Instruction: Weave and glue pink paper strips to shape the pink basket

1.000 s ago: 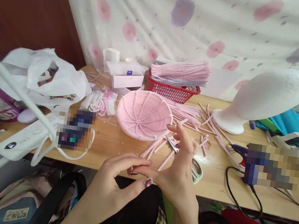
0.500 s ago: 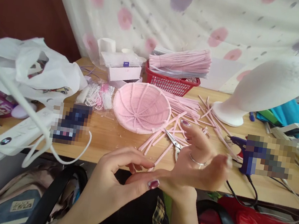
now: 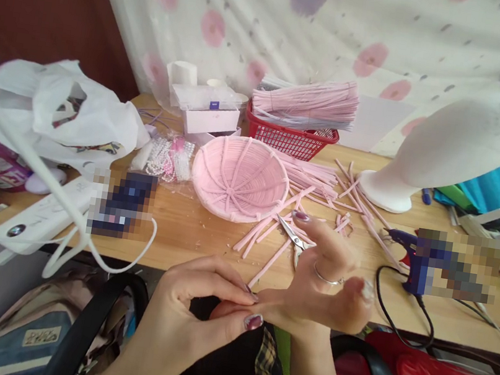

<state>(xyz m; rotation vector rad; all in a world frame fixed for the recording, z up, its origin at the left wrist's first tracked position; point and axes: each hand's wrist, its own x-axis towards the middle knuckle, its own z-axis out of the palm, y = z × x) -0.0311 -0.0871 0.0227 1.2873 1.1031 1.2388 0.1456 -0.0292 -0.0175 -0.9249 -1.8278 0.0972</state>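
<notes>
My left hand [image 3: 198,311] is closed in a pinch, its fingertips and thumb pressed round what looks like the thumb of my right hand. My right hand [image 3: 321,279] is raised over the front of the table, fingers spread and bent, a thin ring on one finger and nothing visible in it. Just behind it lie metal scissors [image 3: 296,239], blades partly apart, handles partly hidden by that hand. A pink bowl-shaped piece [image 3: 237,179] with radiating cord ribs rests tilted on the table, hollow side showing. Cut pink strips [image 3: 269,262] lie loose beside it.
A red basket [image 3: 285,139] holds bundled pink strips [image 3: 309,102] at the back. On the right stand a white foam head [image 3: 453,149] and a blue glue gun [image 3: 418,259] with its cord. A power strip [image 3: 44,213], cables and a bag of beads [image 3: 167,156] lie left.
My left fingertips have closed tighter against the right thumb, and my right hand's fingers have shifted slightly. The whole view has moved a little; the table things stay put.
</notes>
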